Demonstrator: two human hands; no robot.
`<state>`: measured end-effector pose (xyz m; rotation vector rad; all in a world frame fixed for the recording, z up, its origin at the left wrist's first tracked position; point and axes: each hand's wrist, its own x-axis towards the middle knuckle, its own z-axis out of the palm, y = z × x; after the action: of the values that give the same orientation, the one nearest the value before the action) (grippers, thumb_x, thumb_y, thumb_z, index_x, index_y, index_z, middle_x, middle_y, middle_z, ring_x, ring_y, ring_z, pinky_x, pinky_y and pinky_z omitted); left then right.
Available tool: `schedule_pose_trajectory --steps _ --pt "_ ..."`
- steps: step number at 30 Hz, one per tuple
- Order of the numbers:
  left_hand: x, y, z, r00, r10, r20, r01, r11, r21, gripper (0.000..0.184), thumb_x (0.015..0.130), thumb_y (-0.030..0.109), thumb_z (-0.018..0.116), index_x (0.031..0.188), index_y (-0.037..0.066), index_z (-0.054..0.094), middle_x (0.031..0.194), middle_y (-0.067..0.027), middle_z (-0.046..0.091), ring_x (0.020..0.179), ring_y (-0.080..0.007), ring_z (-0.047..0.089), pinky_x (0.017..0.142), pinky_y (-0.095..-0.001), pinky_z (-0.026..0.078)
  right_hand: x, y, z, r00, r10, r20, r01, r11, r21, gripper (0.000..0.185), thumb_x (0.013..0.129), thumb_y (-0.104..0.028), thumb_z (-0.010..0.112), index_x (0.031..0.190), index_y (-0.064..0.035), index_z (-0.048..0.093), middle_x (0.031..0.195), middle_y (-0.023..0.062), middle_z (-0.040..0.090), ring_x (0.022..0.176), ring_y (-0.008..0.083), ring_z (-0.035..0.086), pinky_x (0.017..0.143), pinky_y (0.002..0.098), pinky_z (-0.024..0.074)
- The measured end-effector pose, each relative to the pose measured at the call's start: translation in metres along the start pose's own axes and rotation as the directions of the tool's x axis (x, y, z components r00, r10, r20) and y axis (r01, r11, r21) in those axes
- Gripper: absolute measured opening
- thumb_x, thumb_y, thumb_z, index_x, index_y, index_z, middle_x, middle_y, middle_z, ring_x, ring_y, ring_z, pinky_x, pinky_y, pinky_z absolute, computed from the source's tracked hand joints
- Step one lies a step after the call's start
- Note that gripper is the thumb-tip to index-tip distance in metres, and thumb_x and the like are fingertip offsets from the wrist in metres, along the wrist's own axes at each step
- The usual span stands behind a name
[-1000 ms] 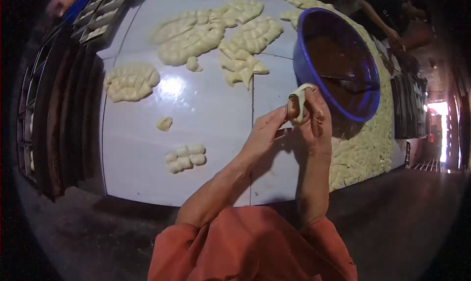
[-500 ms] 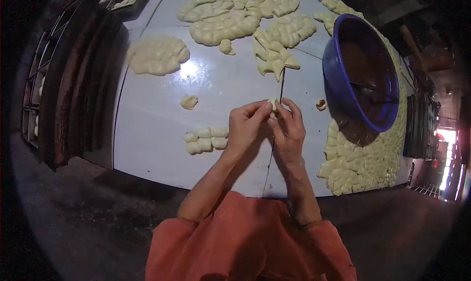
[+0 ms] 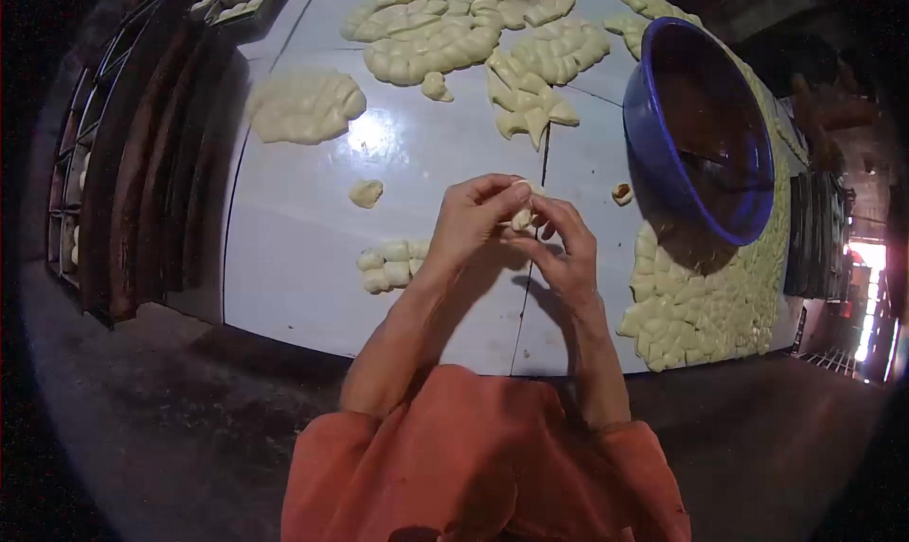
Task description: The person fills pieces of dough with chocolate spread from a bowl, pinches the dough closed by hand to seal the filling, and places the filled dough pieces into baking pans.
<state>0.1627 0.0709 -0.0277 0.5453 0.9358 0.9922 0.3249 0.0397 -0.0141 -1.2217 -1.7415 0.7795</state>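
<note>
Between my two hands, over the middle of the white table, is a small piece of dough [image 3: 522, 218]. My left hand [image 3: 475, 222] pinches it from the left with thumb and fingers. From the right, my right hand [image 3: 566, 248] closes its fingertips on the same piece. Partly behind my left wrist sits a block of rounded dough balls [image 3: 386, 266] in rows. Farther up lies a single lump of dough [image 3: 365, 194]. To the right of my hands is a small scrap with a brown filling [image 3: 622, 195].
A blue basin [image 3: 653, 135] with brown contents and what looks like a utensil stands at the right. Cut dough pieces [image 3: 701, 305] spread beneath and beside it. More dough sheets [image 3: 431, 52] lie at the back. Racks with trays [image 3: 80, 163] line the left.
Both hands have shifted slightly, the left one turning and rising around the dough, with more of the piece showing. A dark blurred shape has appeared at the table's far edge.
</note>
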Motion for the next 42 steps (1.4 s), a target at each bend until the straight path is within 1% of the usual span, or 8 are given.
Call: schedule_pose_trajectory --steps 5,10,16,20,25,29,36,42 --pt "-0.018 0.002 0.010 0.985 0.143 0.094 -0.155 0.979 0.134 0.029 0.091 0.015 0.073 0.114 -0.002 0.068 0.104 -0.0101 0.071 0.086 -0.0139 0.068 0.072 -0.0278 0.060 -0.002 0.025 -0.002 0.976 -0.196 -0.100 0.199 0.980 0.022 0.029 0.090 -0.006 0.072 0.118 -0.0040 0.063 0.108 0.0126 0.063 0.092 0.0194 0.064 0.075 0.0302 0.0548" --pt "-0.015 0.008 0.006 0.982 0.132 0.137 -0.153 0.975 0.160 0.025 0.095 0.015 0.068 0.114 -0.001 0.067 0.102 -0.0090 0.070 0.087 -0.0132 0.068 0.070 -0.0267 0.060 -0.001 0.012 0.028 0.919 -0.107 -0.379 0.189 0.964 0.187 0.023 0.095 -0.006 0.067 0.116 -0.0049 0.057 0.108 0.0139 0.062 0.091 0.0206 0.064 0.077 0.0333 0.0542" --pt "-0.026 -0.010 0.014 0.935 0.289 0.203 -0.337 0.902 0.269 0.029 0.101 0.014 0.057 0.124 -0.002 0.065 0.098 -0.0045 0.070 0.090 -0.0090 0.063 0.072 -0.0253 0.055 -0.002 0.026 0.026 0.868 -0.271 -0.417 0.206 0.959 -0.195 0.015 0.096 -0.014 0.067 0.106 -0.0058 0.059 0.095 0.0114 0.063 0.083 0.0254 0.063 0.071 0.0358 0.0529" --pt "-0.030 -0.010 0.019 0.898 0.388 0.206 -0.438 0.832 0.341 0.027 0.094 0.014 0.070 0.116 -0.002 0.070 0.091 -0.0037 0.070 0.081 -0.0073 0.061 0.070 -0.0233 0.052 -0.001 0.031 0.027 0.880 -0.160 -0.446 0.144 0.987 -0.070 0.022 0.097 -0.024 0.067 0.091 -0.0044 0.059 0.079 0.0065 0.061 0.069 0.0221 0.061 0.062 0.0341 0.0498" --pt "-0.024 -0.011 0.011 0.975 0.222 0.010 -0.219 0.951 0.218 0.028 0.095 0.018 0.071 0.112 -0.003 0.070 0.096 -0.0069 0.071 0.083 -0.0103 0.066 0.071 -0.0255 0.056 0.000 0.024 0.030 0.909 -0.032 -0.416 0.082 0.991 0.103 0.029 0.099 -0.032 0.064 0.093 -0.0037 0.062 0.079 0.0072 0.062 0.070 0.0186 0.062 0.061 0.0307 0.0501" --pt "-0.027 -0.010 0.007 0.991 0.135 -0.016 -0.132 0.981 0.143 0.030 0.100 0.022 0.063 0.117 -0.001 0.069 0.099 -0.0043 0.070 0.085 -0.0100 0.066 0.073 -0.0253 0.056 0.000 0.013 0.035 0.885 -0.327 -0.331 0.253 0.935 -0.247 0.024 0.086 -0.022 0.079 0.095 -0.0048 0.065 0.085 0.0096 0.064 0.077 0.0246 0.066 0.059 0.0339 0.0535" --pt "-0.035 -0.016 -0.007 0.965 0.251 0.073 -0.259 0.958 0.126 0.036 0.107 0.026 0.050 0.110 -0.003 0.071 0.097 -0.0035 0.070 0.087 -0.0095 0.065 0.076 -0.0252 0.054 -0.004 0.013 0.039 0.959 -0.119 -0.255 0.106 0.992 -0.067 0.022 0.088 -0.023 0.077 0.083 -0.0049 0.065 0.071 0.0066 0.062 0.059 0.0222 0.062 0.053 0.0325 0.0483" --pt "-0.051 -0.010 -0.020 0.998 0.070 0.001 -0.069 0.992 -0.107 0.029 0.100 0.021 0.063 0.109 -0.005 0.072 0.094 -0.0052 0.070 0.086 -0.0116 0.065 0.077 -0.0277 0.056 -0.007 0.003 0.050 0.963 -0.102 -0.249 0.098 0.995 -0.030 0.020 0.092 -0.014 0.074 0.083 -0.0002 0.063 0.069 0.0050 0.061 0.059 0.0118 0.054 0.054 0.0265 0.0451"
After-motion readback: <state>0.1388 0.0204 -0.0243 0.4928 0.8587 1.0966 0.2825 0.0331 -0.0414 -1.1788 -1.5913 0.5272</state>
